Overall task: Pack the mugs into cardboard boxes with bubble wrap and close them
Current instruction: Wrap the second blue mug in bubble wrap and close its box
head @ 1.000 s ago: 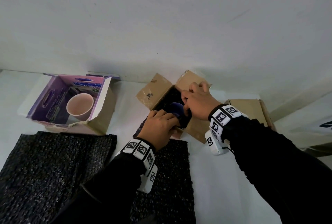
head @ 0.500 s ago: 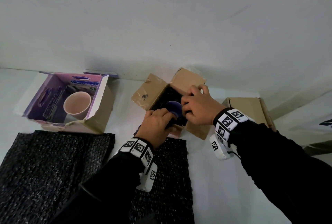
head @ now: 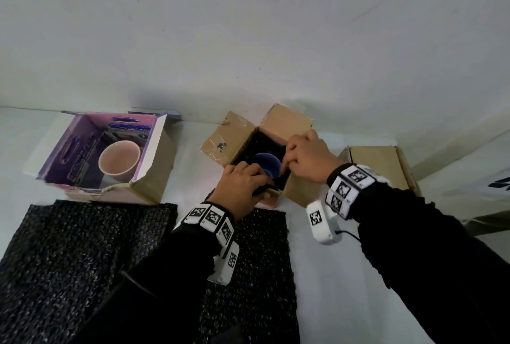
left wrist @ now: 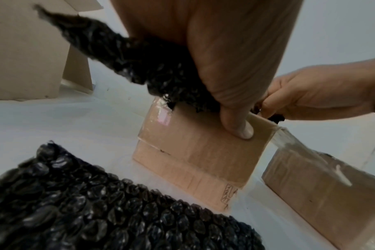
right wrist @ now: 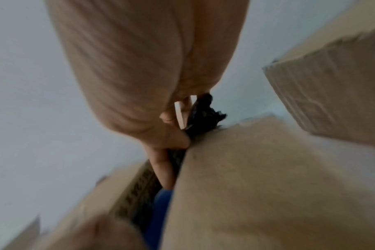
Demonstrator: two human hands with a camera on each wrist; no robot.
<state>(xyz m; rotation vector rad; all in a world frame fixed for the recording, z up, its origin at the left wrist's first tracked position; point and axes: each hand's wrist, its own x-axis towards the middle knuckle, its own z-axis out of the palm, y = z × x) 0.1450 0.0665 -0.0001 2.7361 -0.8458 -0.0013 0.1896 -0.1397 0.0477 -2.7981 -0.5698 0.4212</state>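
An open brown cardboard box [head: 218, 147] stands mid-table, lined with black bubble wrap [head: 256, 140]. A blue mug [head: 266, 163] sits inside it, also seen as a blue patch [right wrist: 161, 211] in the right wrist view. My left hand [head: 256, 178] grips the near flap [left wrist: 203, 152], thumb [left wrist: 240, 128] pressed on the cardboard and fingers curled over the bubble wrap's edge [left wrist: 156, 72]. My right hand [head: 289, 160] is at the box's right rim, where its fingers [right wrist: 167, 135] pinch the bubble wrap.
A purple box [head: 154, 167] holding a pink mug [head: 118, 160] stands at the left. A closed brown box [head: 380, 167] is at the right by the wall. Black bubble wrap sheets [head: 69, 261] [head: 256, 274] lie in front.
My right hand has drawn back from over the box to its right rim, uncovering more of the blue mug. My left hand has stayed at the near flap.
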